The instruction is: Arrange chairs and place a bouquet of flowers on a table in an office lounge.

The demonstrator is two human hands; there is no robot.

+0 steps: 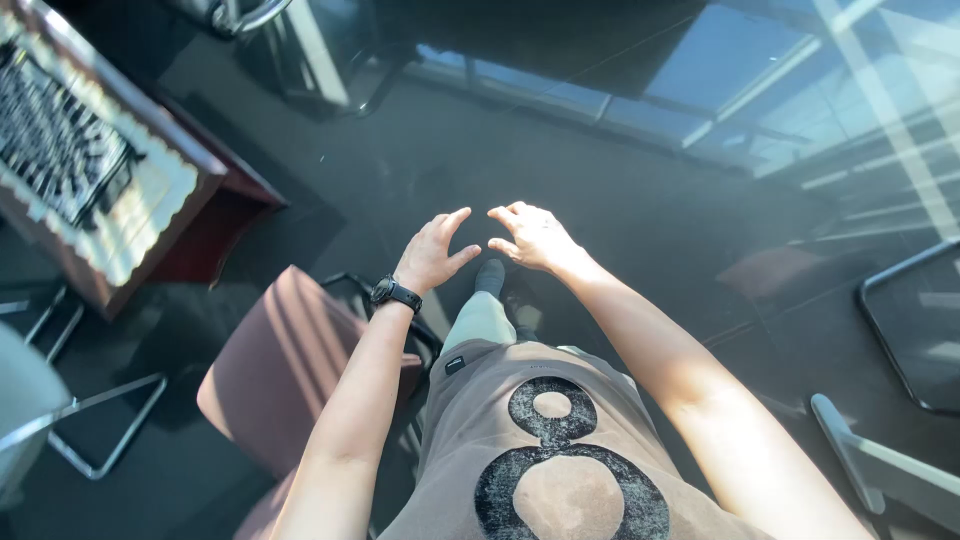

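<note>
Brown shirt [540, 450], empty hands [487, 248] apart, pink chair [275, 370] left, wooden desk [190, 190] beyond

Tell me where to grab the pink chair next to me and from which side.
Grip the pink chair by the top edge of its padded backrest, coming down from above with the left hand, which hovers empty nearest to it. That edge looks like the highest, most exposed part; the black frame sits lower and partly hidden behind the arm.

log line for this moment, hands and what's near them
left hand: open, empty | right hand: open, empty | hands: apart, raised | nearest: pink chair by left arm
</note>
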